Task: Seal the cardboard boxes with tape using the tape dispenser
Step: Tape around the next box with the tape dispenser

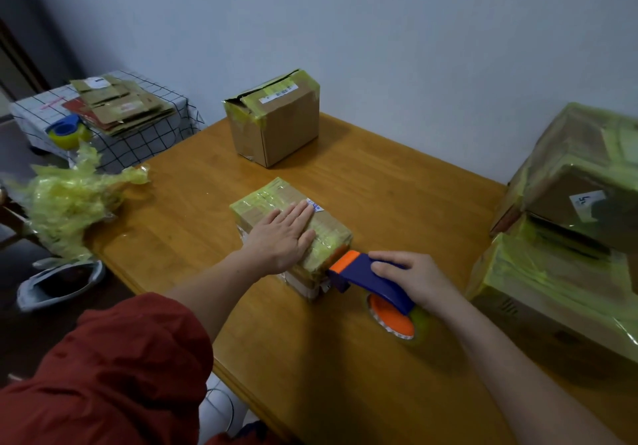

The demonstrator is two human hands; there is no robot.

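Observation:
A small cardboard box, wrapped in yellowish tape, lies in the middle of the wooden table. My left hand rests flat on its top, fingers spread. My right hand grips a blue and orange tape dispenser, whose orange front edge touches the box's near right corner. The tape roll hangs below the handle. A second box with a loose top flap stands at the table's far side.
Large taped boxes are stacked at the right edge. A heap of crumpled used tape lies at the left edge. Beyond it a checked cloth stand holds flattened cardboard and another blue dispenser.

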